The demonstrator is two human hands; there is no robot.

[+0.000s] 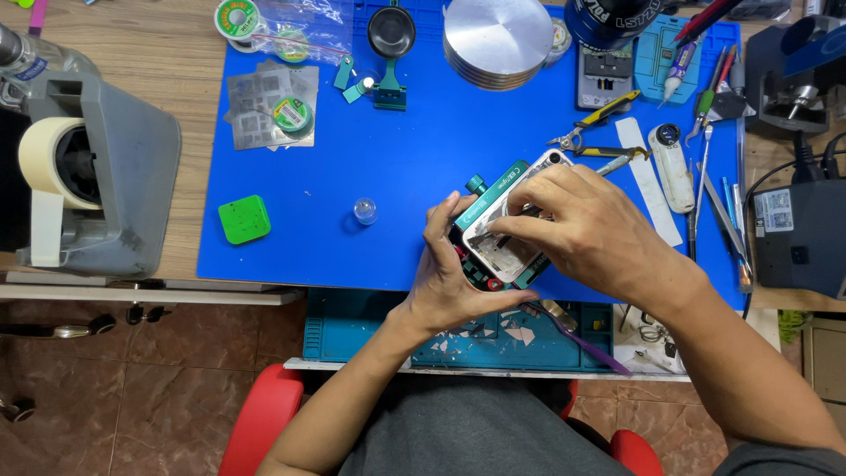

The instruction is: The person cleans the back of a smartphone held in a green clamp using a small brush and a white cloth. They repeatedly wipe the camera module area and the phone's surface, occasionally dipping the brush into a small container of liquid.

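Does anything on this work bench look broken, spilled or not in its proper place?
Yes. Pale broken shards lie scattered in the teal tray at the bench's front edge, below both hands. The phone frame that the left hand and right hand hold sits askew in its teal clamp.

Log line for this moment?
left hand: steadies teal clamp jig | right hand: fingers on silver phone frame | surface: blue mat

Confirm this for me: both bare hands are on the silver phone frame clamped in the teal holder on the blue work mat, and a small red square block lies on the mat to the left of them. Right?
Not quite. In the head view both the left hand and the right hand are on the silver phone frame in the teal holder on the blue work mat, but the small square block to their left is green, not red.
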